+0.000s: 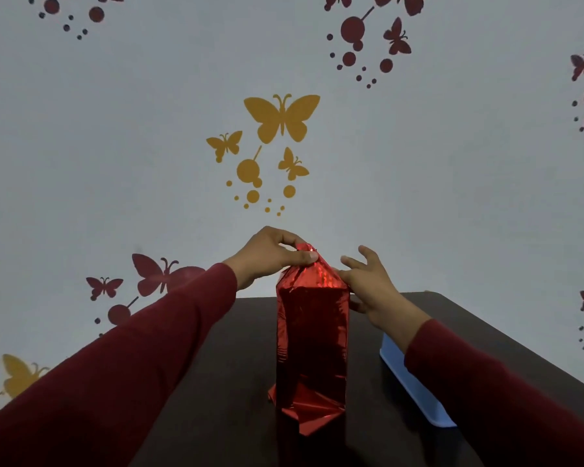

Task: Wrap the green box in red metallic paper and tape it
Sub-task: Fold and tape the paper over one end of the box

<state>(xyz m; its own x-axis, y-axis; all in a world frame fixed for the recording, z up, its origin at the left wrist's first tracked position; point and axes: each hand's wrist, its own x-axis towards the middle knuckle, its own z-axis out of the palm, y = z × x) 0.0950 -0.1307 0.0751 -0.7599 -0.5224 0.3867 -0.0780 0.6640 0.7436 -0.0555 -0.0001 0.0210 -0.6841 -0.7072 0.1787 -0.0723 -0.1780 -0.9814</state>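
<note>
The box wrapped in red metallic paper is standing upright near the middle of the dark table, its green fully covered, with a folded flap sticking out at its near bottom end. The left hand is pinching the gathered paper peak at the top between thumb and fingers. The right hand is resting against the upper right corner of the paper, its fingers spread and relaxed. Both arms are wearing maroon sleeves. A light blue container is lying just right of the box. Behind, butterfly decals are dotting the pale wall.
</note>
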